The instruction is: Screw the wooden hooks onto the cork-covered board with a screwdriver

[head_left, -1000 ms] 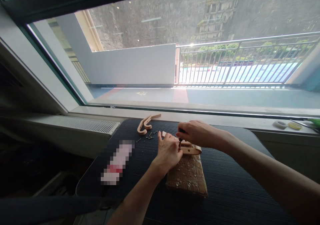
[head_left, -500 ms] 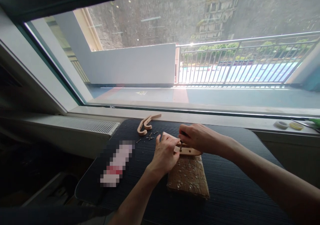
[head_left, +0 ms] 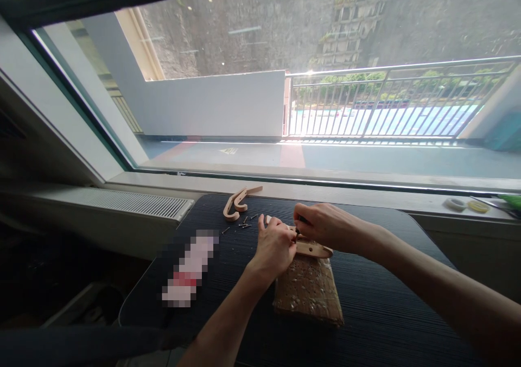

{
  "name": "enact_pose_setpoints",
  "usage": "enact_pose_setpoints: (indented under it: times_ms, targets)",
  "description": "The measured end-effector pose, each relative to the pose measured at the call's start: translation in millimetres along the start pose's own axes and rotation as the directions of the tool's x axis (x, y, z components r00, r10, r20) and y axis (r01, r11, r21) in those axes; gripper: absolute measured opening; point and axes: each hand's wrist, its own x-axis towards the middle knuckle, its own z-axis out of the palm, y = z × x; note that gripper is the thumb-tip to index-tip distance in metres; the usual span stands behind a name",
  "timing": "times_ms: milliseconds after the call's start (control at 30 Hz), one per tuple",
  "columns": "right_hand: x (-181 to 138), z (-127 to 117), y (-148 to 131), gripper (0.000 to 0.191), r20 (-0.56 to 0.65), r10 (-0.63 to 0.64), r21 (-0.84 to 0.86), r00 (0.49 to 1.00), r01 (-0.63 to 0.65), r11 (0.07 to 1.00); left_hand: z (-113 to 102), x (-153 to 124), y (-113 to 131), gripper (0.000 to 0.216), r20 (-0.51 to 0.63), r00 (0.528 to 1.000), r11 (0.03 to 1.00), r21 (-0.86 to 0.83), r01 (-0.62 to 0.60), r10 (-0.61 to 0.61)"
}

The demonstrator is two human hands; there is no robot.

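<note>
My left hand (head_left: 277, 246) is closed on the left part of a light wooden piece with holes (head_left: 315, 248), its fingertips by the screwdriver's lower end. My right hand (head_left: 319, 220) grips a small dark screwdriver (head_left: 300, 221) from above, pointing down at the wood. Its tip is hidden behind the left fingers. Under the wood lies a tape-wrapped brown cardboard block (head_left: 309, 293), its surface full of small holes. Two curved wooden hooks (head_left: 231, 207) rest at the table's far side, and several loose screws (head_left: 245, 225) are scattered in front of them.
The dark table (head_left: 378, 291) stands against the window sill (head_left: 337, 189). On its left lies a blurred-out pinkish item (head_left: 191, 266). Two tape rolls (head_left: 455, 204) sit on the sill at right. A white radiator grille (head_left: 134, 201) is at left.
My left fingers have shifted slightly right and now cover the screwdriver's lower end and the screw, both visible before. The wooden piece and block sit slightly further right in the view.
</note>
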Motion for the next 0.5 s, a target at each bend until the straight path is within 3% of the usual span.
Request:
enact_pose_setpoints:
  times_ms: [500]
  targets:
    - [11.5,-0.6,5.0,0.012,0.014,-0.095,-0.013,0.995,0.095,0.995,0.4,0.7,1.9,0.01,0.043,0.999,0.997,0.075,-0.003,0.0]
